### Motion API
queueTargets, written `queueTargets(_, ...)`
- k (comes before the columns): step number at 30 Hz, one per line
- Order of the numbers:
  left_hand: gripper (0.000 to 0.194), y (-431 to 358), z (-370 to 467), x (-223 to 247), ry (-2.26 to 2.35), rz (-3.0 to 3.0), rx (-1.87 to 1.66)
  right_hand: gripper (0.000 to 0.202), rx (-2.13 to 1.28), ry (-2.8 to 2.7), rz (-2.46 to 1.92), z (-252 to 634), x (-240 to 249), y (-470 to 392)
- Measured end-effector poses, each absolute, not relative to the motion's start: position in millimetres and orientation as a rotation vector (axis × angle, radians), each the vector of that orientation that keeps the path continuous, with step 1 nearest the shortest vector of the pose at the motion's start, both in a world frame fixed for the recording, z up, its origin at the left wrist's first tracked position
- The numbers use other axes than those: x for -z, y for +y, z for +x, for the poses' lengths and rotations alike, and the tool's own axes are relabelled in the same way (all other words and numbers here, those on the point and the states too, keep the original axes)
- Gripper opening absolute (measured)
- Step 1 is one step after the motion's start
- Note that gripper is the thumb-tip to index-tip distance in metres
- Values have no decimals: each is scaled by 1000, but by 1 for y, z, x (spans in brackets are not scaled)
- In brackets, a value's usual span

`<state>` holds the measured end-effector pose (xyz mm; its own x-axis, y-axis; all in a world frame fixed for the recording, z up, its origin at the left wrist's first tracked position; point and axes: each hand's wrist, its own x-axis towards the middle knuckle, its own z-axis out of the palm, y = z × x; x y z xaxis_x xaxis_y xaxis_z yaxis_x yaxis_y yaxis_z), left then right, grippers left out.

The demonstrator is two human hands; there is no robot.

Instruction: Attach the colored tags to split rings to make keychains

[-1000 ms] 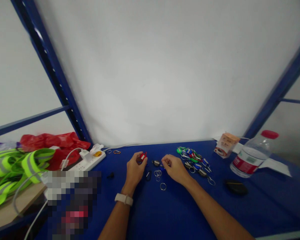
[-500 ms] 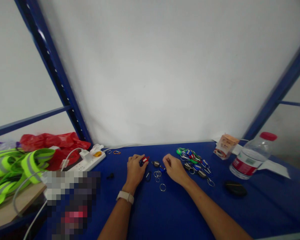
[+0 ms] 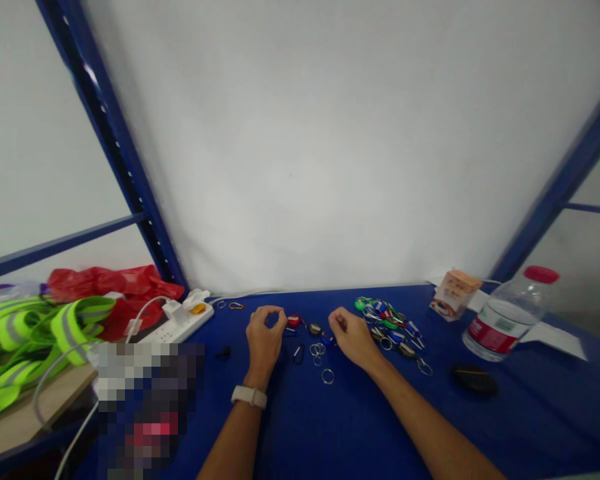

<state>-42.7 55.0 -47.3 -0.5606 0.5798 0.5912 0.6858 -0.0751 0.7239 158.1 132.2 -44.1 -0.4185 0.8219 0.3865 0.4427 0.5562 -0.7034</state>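
Two hands curl over small key reels at the lower centre of the frame.
The left hand point(image 3: 265, 338) bends thumb and forefinger together beside a red reel point(image 3: 293, 321); the right hand point(image 3: 354, 339) is loosely folded near a blue reel point(image 3: 328, 341), left of a keychain pile point(image 3: 391, 323). Whether either pinches anything, I cannot tell.

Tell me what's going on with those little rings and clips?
Someone has both hands over a blue table. The left hand curves beside a red key reel, and the right hand curls by a blue one; I can't tell if either grips anything. Metal split rings and a black carabiner lie between them, with a jumbled keychain pile to the right.
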Motion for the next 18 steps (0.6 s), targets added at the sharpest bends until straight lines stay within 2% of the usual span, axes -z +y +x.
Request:
queueTargets(5,7,56,-41,49,-2065,-1473,1745,18,-638,-2011,-1057,159,49,137)
queueTargets(9,5,57,-38,50,-2058,-1534,1729,25,-608,-1987,-1030,159,53,139)
queueTargets(18,5,56,-34,46,-2092,-1599,1683,25,-595,-2005,-987,157,50,135)
